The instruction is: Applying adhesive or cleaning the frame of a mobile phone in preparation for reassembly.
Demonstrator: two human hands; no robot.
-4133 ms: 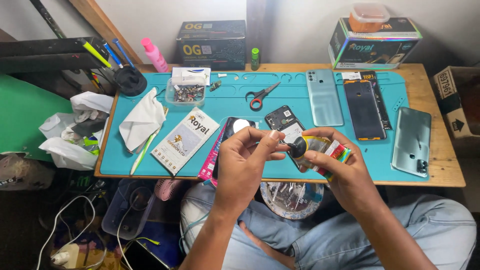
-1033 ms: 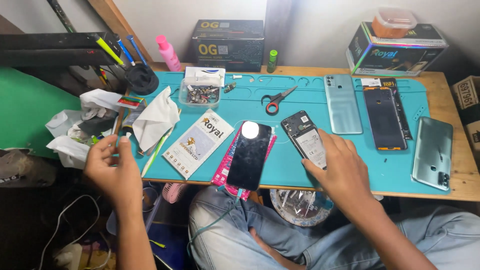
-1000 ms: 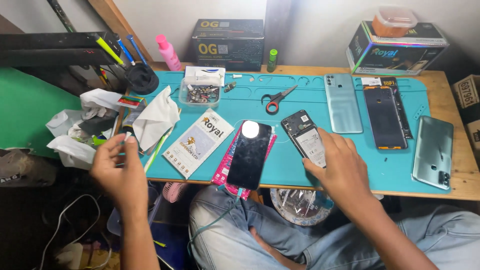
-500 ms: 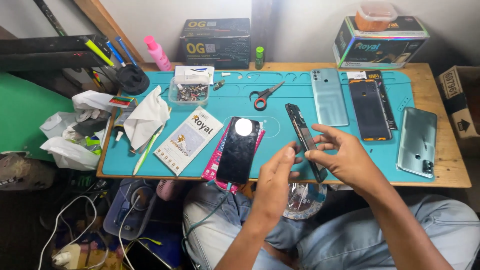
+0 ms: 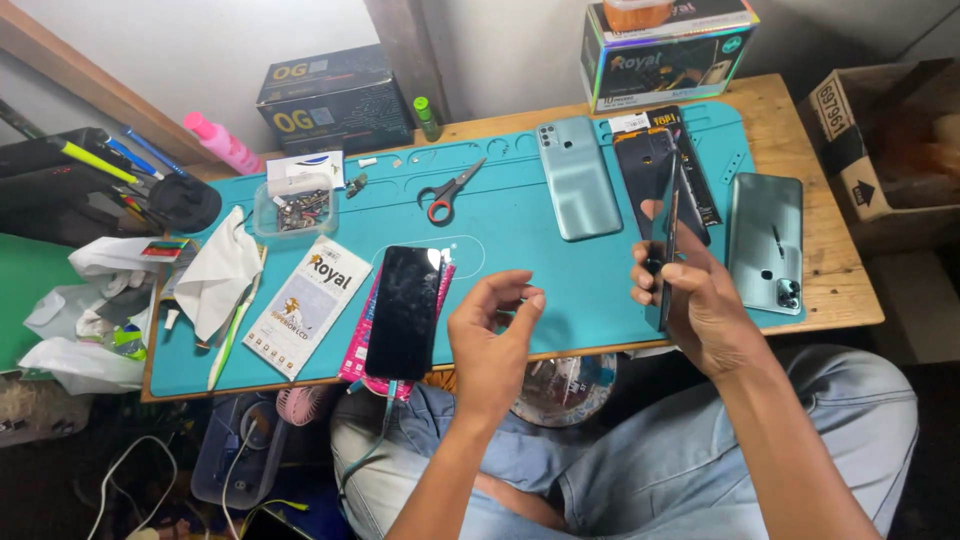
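Right hand (image 5: 700, 300) grips a thin dark phone part (image 5: 668, 245) edge-on, upright over the teal mat (image 5: 520, 230), right side. Left hand (image 5: 490, 335) hangs empty, fingers loosely curled, just right of the black phone (image 5: 405, 310). Judgement: support both edges, avoid flexing it.

A wooden table (image 5: 838, 290) stands against a pale wall (image 5: 200, 50). A big teal mat (image 5: 520, 240) covers most of the table top. A dark post (image 5: 405, 50) runs up the wall behind the table, and a slanted wooden board (image 5: 90, 95) leans at the left. Under the table the floor (image 5: 60, 480) is dark, with wires lying on it. Soft, even light falls on the table.
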